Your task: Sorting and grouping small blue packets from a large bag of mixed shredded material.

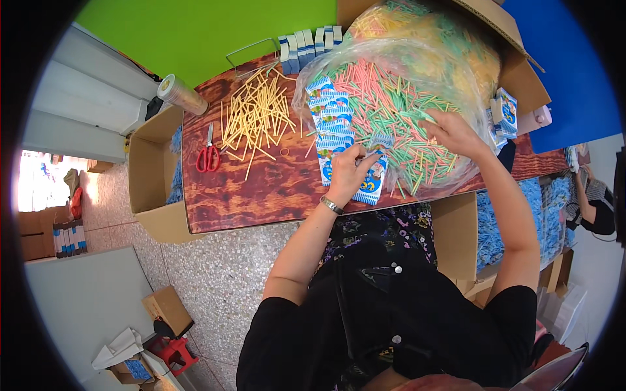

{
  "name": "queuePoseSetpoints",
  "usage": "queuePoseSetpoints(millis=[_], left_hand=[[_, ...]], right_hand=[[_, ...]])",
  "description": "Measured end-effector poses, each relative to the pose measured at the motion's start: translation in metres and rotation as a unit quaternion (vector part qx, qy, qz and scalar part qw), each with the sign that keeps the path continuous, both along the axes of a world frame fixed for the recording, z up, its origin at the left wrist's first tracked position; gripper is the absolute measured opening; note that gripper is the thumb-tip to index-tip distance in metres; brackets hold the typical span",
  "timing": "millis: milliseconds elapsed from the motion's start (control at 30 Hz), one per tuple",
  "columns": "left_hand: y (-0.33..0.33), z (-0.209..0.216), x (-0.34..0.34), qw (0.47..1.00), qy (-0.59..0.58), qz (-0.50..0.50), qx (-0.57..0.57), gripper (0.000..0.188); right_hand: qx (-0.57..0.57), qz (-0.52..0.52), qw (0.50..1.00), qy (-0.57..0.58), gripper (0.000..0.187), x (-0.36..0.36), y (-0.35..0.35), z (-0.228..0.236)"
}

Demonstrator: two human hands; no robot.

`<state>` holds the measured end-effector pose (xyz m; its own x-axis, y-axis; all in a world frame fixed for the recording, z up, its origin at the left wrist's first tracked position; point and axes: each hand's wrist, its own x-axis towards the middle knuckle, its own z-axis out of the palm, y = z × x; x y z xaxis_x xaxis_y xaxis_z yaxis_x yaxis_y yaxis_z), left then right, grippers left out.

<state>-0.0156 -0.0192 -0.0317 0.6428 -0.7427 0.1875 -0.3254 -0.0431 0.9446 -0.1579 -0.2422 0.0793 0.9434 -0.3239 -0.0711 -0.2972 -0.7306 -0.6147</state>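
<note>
My left hand [350, 174] is closed at the table's front edge, thumb and fingers gripping a small blue-and-white packet [370, 187]. Beside and beyond it runs an overlapping row of similar packets [334, 120]. My right hand [455, 133] reaches over a heap of short, thin pink and green sticks [391, 98] in a clear plastic bag [319, 65]. Its thumb and fingers are pinched around a few green sticks [415, 115]. The fingers partly hide how many there are.
Longer yellow sticks [257, 111] lie loose on the dark red wood-patterned table [261, 195], near red-handled scissors [208, 153]. A clear tub [182, 94] and small blue-and-white boxes [297, 52] stand farther back. Cartons [153, 169] flank the table; another person [593, 205] is at far right.
</note>
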Motion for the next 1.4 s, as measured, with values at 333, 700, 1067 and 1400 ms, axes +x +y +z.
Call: queuePoseSetpoints(millis=[333, 700, 1067, 1400], left_hand=[[-0.003, 0.006, 0.001, 0.988, -0.134, 0.056, -0.056, 0.025], [-0.002, 0.010, 0.001, 0.973, -0.189, 0.097, -0.087, 0.025], [0.004, 0.011, 0.001, 0.954, -0.269, 0.058, -0.118, 0.020], [-0.003, 0.020, -0.001, 0.948, -0.295, 0.053, -0.106, 0.023]], right_hand=[[-0.118, 0.171, 0.975, 0.076, 0.024, 0.020, 0.026, 0.042], [-0.198, 0.161, 0.964, 0.081, 0.019, 0.023, 0.044, 0.049], [-0.171, 0.291, 0.917, 0.210, 0.016, 0.053, 0.036, 0.067], [-0.338, 0.270, 0.855, 0.287, 0.010, 0.072, 0.071, 0.076]])
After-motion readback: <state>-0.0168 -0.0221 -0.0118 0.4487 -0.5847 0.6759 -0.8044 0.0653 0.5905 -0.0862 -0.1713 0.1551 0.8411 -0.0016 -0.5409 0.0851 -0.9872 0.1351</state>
